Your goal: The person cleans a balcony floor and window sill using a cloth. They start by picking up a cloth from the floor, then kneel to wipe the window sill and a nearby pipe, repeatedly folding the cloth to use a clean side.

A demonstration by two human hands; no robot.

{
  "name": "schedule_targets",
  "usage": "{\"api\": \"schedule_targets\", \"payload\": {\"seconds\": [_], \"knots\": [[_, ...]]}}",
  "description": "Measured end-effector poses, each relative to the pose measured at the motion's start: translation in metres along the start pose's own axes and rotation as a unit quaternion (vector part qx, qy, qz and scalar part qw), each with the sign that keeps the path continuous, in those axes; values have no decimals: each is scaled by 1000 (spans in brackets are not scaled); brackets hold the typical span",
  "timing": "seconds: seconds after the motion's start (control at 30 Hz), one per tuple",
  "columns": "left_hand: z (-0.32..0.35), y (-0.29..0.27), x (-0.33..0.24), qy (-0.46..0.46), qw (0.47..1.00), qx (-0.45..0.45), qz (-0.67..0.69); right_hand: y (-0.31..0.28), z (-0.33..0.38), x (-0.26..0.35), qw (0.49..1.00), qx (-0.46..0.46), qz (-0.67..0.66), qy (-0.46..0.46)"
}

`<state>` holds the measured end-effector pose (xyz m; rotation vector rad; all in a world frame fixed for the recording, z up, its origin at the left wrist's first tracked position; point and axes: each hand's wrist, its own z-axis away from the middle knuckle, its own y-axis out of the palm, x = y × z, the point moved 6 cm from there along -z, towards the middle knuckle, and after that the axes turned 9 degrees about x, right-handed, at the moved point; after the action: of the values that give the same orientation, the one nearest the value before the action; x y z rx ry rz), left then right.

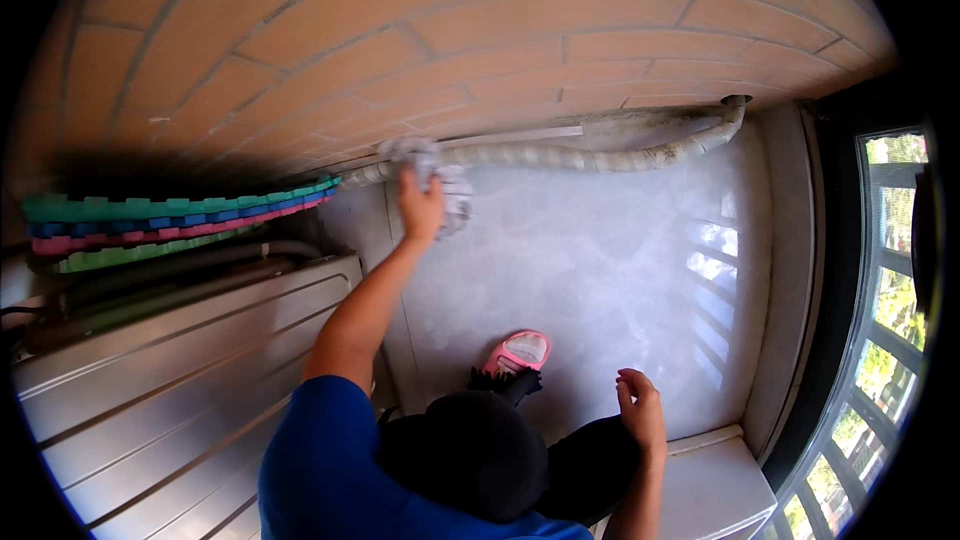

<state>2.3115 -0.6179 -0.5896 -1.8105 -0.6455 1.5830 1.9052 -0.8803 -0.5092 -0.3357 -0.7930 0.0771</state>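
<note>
My left hand [420, 208] reaches forward and grips a grey-white cloth [445, 178], pressing it against a wrapped pipe [590, 157] that runs along the foot of the brick-tiled wall. The cloth bunches above and to the right of my fingers. My right hand [640, 408] hangs free near my knee, fingers loosely curled and holding nothing. A pink slipper [520, 351] on my foot rests on the pale marble-look floor [600, 270].
A grey ribbed metal unit [170, 380] fills the lower left. Stacked foam mats [170, 220] in green, blue and pink lean behind it. The orange tiled wall [400, 30] rises ahead. A barred window [880, 320] curves along the right, beside a white ledge [715, 485].
</note>
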Motion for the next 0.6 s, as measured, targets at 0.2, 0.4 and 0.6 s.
{"api": "schedule_targets", "payload": {"seconds": [0.2, 0.4, 0.6], "knots": [[20, 77, -110, 43, 985, 164, -10, 9, 2, 19, 999, 14, -34, 7], [-7, 4, -19, 38, 996, 41, -66, 1, 15, -8, 999, -15, -28, 36], [-9, -76, 94, -183, 960, -26, -210, -4, 16, -7, 996, -24, -62, 57]]}}
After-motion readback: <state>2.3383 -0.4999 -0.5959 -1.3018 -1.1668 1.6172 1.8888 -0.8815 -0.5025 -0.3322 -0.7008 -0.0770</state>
